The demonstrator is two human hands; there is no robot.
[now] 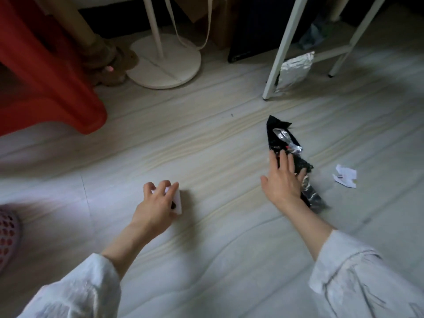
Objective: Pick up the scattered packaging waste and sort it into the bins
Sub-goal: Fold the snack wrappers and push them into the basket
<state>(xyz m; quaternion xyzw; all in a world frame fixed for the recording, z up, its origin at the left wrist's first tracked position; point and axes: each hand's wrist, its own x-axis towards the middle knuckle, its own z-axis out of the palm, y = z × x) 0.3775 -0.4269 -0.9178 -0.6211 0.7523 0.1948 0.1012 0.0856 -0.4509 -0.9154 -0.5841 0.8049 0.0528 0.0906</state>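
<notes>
Pale floor (pixel 206 138). Left hand (pixel 156 207) curls round white scrap (pixel 177 200); right hand (pixel 283 180), fingers straight, lies on black wrapper (pixel 281 138). Collecting step (no bin identifiable). Next: close fingers, lift.

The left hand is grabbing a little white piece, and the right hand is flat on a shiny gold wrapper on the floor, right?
Nearly. The head view shows the left hand gripping a small white piece of packaging, and the right hand lies flat with straight fingers, but the wrapper under it on the floor is black with a silver lining, not gold.
</notes>
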